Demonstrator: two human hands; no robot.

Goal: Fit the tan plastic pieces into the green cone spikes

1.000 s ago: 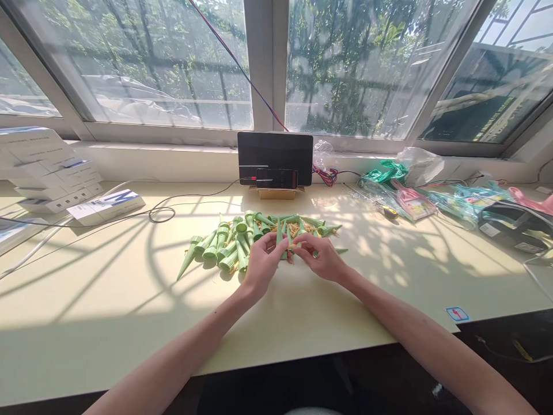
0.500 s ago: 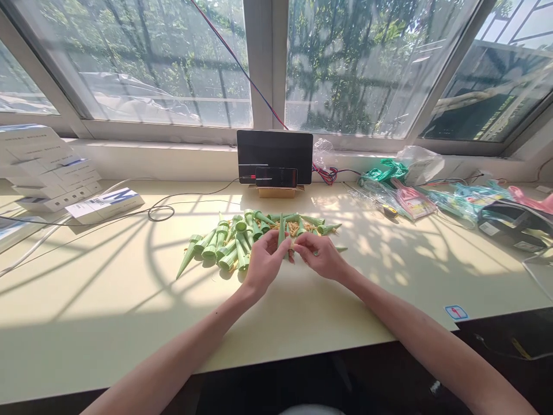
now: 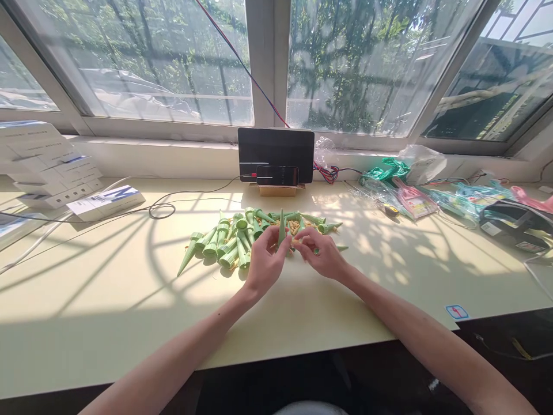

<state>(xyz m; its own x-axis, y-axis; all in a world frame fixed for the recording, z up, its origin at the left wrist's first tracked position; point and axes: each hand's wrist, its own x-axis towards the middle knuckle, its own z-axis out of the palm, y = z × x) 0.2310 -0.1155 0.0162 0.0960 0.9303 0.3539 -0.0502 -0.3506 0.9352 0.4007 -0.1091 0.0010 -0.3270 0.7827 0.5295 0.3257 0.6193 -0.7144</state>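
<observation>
A heap of green plastic cone spikes lies on the pale yellow table, mixed with small yellowish pieces. My left hand is closed round one green spike, holding it upright with its tip pointing away from me. My right hand is pinched at the base of that spike, fingers together on a small yellowish piece I can barely see. Both hands hover just in front of the heap.
A dark tablet with a phone leaning on a stand sits behind the heap. White boxes and cables lie at the left. Coloured plastic bags and a black device crowd the right.
My left hand has lifted the green spike from lying low near the heap to standing upright. My right hand stayed pinched at its base.
</observation>
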